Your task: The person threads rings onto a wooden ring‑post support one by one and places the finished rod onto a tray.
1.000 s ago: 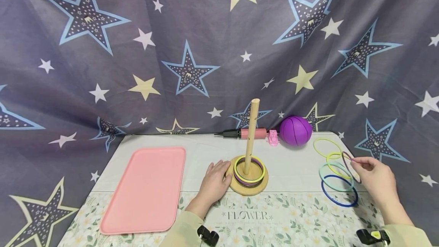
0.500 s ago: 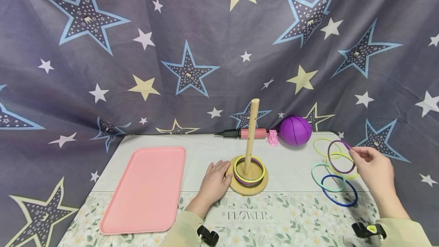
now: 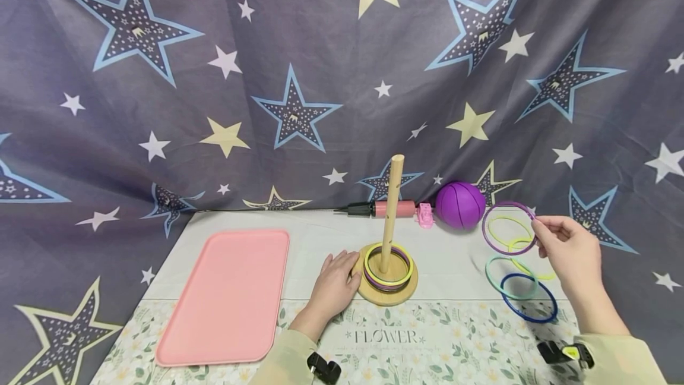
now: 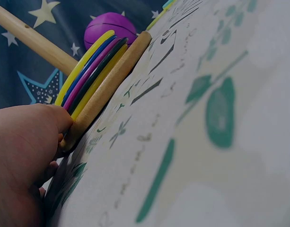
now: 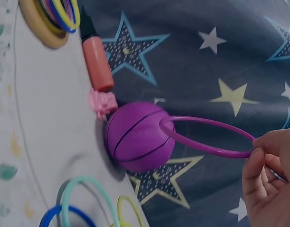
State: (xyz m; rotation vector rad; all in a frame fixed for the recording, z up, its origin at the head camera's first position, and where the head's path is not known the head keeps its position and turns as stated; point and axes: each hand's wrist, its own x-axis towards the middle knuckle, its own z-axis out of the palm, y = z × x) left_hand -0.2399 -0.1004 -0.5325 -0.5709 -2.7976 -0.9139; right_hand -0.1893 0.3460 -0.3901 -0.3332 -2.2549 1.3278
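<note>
My right hand (image 3: pixel 574 254) pinches a thin purple ring (image 5: pixel 201 147) by its edge between thumb and fingers. The ring hangs raised over the table's right side, in front of the purple ball in the right wrist view. My left hand (image 3: pixel 333 284) rests against the left rim of a round wooden base (image 3: pixel 387 299), touching it with fingers and thumb. A wooden post (image 3: pixel 392 212) stands upright from this base. Several stacked rings (image 4: pixel 90 71) in yellow, blue, purple and dark tones lie around its foot. Loose mint (image 3: pixel 487 275), blue (image 3: pixel 529 318) and yellow rings (image 3: pixel 546 278) overlap below the right hand.
A pink tray (image 3: pixel 230 296) lies at the left. Along the back sit a hand pump (image 3: pixel 395 208), a small pink toy (image 3: pixel 425 215) and a purple ball (image 3: pixel 461 204). A star-patterned curtain (image 3: pixel 320 46) hangs behind the table.
My right hand has lifted the purple ring off the pile and moved it up and left. The mint ring shifted left. My left hand stays on the base.
</note>
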